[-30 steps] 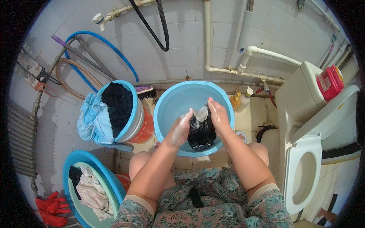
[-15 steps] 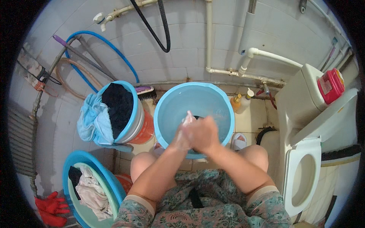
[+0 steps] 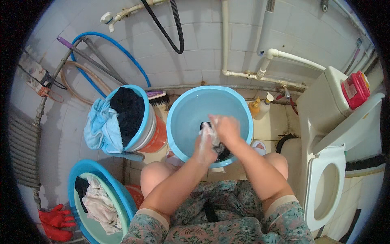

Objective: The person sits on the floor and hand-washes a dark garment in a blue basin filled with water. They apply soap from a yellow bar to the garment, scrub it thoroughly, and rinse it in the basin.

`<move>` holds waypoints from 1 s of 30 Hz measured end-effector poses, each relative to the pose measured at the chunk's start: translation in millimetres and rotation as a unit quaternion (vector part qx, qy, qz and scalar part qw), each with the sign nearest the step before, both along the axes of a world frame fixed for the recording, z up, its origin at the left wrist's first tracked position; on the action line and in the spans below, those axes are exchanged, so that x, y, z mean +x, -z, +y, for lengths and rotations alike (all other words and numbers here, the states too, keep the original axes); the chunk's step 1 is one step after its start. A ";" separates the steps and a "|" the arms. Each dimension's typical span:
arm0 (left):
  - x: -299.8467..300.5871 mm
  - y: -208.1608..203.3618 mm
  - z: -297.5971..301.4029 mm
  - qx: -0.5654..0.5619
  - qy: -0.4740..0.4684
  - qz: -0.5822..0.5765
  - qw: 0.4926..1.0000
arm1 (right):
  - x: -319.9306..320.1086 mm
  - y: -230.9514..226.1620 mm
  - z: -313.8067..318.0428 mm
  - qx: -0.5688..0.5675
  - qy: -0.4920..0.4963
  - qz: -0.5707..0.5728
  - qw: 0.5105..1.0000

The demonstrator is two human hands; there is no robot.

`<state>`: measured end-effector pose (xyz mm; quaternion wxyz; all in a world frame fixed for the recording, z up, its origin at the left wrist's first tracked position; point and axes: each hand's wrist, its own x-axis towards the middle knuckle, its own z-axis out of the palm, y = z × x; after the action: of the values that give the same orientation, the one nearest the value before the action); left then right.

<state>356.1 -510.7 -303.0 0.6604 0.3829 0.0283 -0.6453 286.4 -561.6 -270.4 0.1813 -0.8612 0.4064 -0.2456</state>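
A wide light-blue basin (image 3: 177,134) of water stands on the floor between my feet. Inside its near half, a wet black cloth (image 3: 223,153) shows below my hands, with another dark bit above my left hand's fingers. My left hand (image 3: 206,149) is closed on the cloth, its fingers whitish with suds. Just to the right and slightly farther away, my right hand (image 3: 226,128) is curled and closed on the cloth too. Blur and my fingers hide much of the cloth, so its kind does not show.
Left of the basin stands a bucket (image 3: 142,138) with a light-blue towel (image 3: 102,126) and black cloth. Nearer are nested tubs (image 3: 75,175) with pale clothes and red gloves (image 3: 56,223). Pump bottles (image 3: 264,109) and a toilet (image 3: 310,195) stand on the right, a brush (image 3: 157,97) behind.
My hands, pressed together over the basin before, have moved slightly apart, the right one to the right and farther. More of the black cloth now shows beneath them.
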 end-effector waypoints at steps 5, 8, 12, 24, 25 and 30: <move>65.6 84.1 -11.3 -0.350 0.153 0.154 0.911 | 16.0 -14.1 33.8 -0.105 -0.050 -0.002 0.993; 15.5 -10.5 0.2 -0.002 0.051 -0.150 0.987 | 2.4 -4.6 1.0 0.027 0.014 0.039 0.999; 18.4 -25.0 -6.0 -0.042 0.101 -0.009 0.994 | -7.2 11.4 -41.4 0.170 0.105 -0.121 0.972; 40.8 -16.5 -17.1 -0.080 0.012 -0.093 0.992 | -7.5 -26.6 24.3 0.006 -0.074 -0.013 0.997; 46.7 -3.5 -16.4 -0.058 0.048 -0.094 0.993 | -2.3 -18.9 37.7 -0.043 -0.121 -0.099 0.987; -10.2 -20.9 2.7 -0.054 0.058 -0.106 0.991 | -6.9 -7.8 -19.0 -0.003 0.089 0.041 0.995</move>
<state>345.9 -507.9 -282.1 0.6407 0.4144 -0.0991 -0.6387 279.5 -580.6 -262.7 0.1390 -0.8315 0.4879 -0.2264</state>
